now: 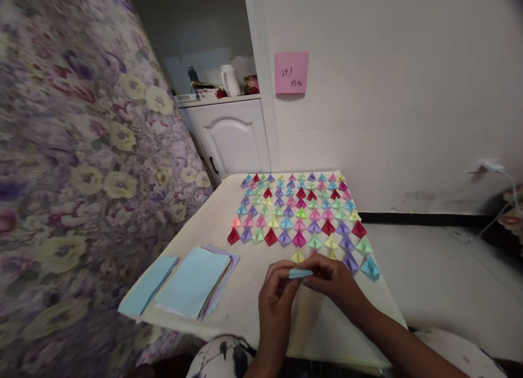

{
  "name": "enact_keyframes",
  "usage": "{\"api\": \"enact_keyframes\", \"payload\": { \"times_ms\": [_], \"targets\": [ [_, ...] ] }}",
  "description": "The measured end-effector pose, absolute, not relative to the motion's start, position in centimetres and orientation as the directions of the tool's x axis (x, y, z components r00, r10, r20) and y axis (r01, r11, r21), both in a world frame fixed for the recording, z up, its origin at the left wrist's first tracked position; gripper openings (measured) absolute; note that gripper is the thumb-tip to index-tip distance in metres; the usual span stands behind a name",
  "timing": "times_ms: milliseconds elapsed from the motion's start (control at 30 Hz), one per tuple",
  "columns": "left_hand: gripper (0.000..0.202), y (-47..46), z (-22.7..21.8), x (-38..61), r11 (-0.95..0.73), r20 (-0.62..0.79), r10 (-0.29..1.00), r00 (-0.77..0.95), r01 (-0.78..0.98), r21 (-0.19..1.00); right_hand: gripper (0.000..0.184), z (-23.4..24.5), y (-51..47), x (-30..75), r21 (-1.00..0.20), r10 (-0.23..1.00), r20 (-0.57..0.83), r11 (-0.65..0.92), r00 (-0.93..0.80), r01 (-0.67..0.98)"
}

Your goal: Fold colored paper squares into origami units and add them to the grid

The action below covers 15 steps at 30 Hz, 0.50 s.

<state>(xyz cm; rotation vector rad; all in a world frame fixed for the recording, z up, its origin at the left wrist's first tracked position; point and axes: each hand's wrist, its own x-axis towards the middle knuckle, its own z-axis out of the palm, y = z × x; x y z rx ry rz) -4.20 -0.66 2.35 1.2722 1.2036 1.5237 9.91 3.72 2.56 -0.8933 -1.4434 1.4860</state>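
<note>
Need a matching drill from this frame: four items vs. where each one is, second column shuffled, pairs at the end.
Items
1. pink note
2. blue folded paper
3. stack of sheets
4. white jug

Places
A. on top of the cabinet at the back
B. stuck on the wall
C. pinched between the left hand and the right hand
D. lying flat on the near left of the table

Pairs: 1-B, 2-C, 3-D, 4-A
</note>
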Motion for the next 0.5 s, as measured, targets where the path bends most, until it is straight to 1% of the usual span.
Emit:
{"api": "enact_keyframes", "payload": {
  "times_ms": [100, 167, 233, 333, 500],
  "targets": [
    [0.001, -0.4, 2.0, -4.1, -0.203, 0.185, 0.967, -0.174, -0.094, 0.975, 0.015, 2.8, 3.4, 9.9, -0.972, 0.922, 0.212, 0.232, -0.323, 0.024],
    [0.003, -0.3, 1.7, -4.1, -0.172, 0.146, 0.977, -0.156, -0.168, 0.971, 0.014, 2.9, 3.2, 9.8, -0.953, 0.916, 0.255, 0.292, -0.309, 0.078],
    [0.005, -0.3, 1.6, -4.1, -0.145, 0.116, 0.983, -0.145, -0.209, 0.967, 0.013, 3.1, 2.9, 9.7, -0.943, 0.916, 0.272, 0.314, -0.296, 0.105],
    [0.004, -0.3, 1.8, -4.2, -0.130, 0.105, 0.985, -0.135, -0.193, 0.973, 0.014, 3.1, 2.6, 9.6, -0.941, 0.921, 0.276, 0.317, -0.274, 0.119],
    [0.006, -0.6, 2.1, -4.5, -0.119, 0.102, 0.990, -0.092, -0.195, 0.974, 0.010, 3.1, 2.5, 9.4, -0.954, 0.925, 0.255, 0.288, -0.281, 0.084]
  ]
}}
